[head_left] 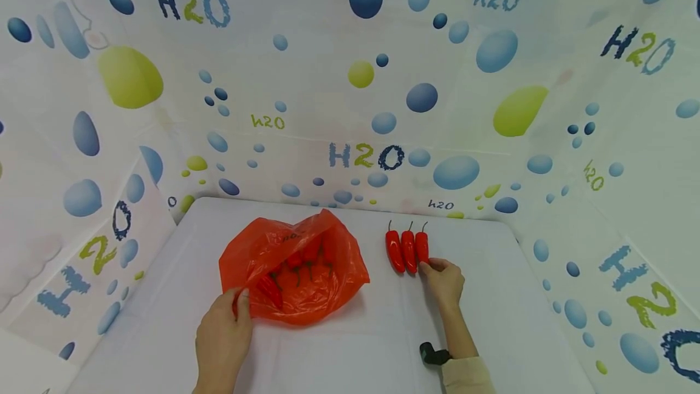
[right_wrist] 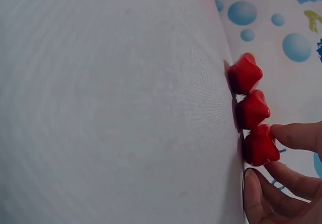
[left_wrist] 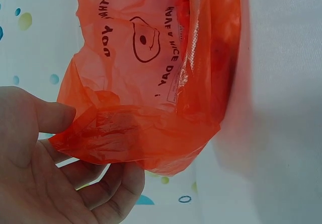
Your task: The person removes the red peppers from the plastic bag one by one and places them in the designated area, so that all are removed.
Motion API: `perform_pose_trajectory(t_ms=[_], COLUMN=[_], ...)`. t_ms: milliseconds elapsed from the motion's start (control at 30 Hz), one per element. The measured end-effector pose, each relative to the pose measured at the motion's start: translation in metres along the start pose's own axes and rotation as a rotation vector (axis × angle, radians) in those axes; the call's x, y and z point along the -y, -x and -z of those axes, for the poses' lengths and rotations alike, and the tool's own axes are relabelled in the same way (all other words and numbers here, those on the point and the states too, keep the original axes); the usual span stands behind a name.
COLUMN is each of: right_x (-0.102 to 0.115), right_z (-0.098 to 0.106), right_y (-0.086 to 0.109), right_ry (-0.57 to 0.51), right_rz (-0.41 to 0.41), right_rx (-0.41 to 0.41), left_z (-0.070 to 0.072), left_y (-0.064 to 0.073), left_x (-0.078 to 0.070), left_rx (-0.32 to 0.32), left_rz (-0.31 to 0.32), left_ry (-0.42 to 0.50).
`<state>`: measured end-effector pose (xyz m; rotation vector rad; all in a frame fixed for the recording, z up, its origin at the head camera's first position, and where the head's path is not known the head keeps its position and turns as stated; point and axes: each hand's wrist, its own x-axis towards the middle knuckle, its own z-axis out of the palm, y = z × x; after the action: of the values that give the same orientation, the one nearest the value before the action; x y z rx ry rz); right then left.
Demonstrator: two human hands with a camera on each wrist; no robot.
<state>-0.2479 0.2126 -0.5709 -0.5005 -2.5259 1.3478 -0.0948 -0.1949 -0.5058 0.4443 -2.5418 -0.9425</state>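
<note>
A red plastic bag lies with its mouth spread, several red chili peppers with green stems inside it. My left hand pinches the near left edge of the bag, thumb on one side and fingers on the other; in the left wrist view the bag shows dark printing. To the right, three glossy red chili peppers lie side by side, stems pointing away. My right hand holds the near end of the rightmost chili pepper between thumb and fingers. The right wrist view shows that pepper end-on.
A white-covered table carries everything. The left and middle chili peppers of the row lie close beside the held one. A patterned curtain surrounds the table's back and sides. A dark device sits at my right wrist.
</note>
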Motion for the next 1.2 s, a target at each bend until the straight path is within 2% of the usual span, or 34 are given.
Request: perform_pose_trajectory(t_ms=[433, 833, 1200], right_x=[0.007, 0.038, 0.074], right_z=[0.005, 0.015, 0.013], right_y=[0.000, 0.008, 0.031], right_ry=[0.017, -0.065, -0.165], right_rz=[-0.033, 0.093, 0.286], right_rx=[0.016, -0.079, -0.072], left_z=[0.000, -0.001, 0.000], left_y=[0.000, -0.002, -0.003], left_x=[0.000, 0.001, 0.000], left_rx=[0.007, 0.009, 0.020], left_rz=[0.004, -0.002, 0.004], left_ry=[0.001, 0.008, 0.004])
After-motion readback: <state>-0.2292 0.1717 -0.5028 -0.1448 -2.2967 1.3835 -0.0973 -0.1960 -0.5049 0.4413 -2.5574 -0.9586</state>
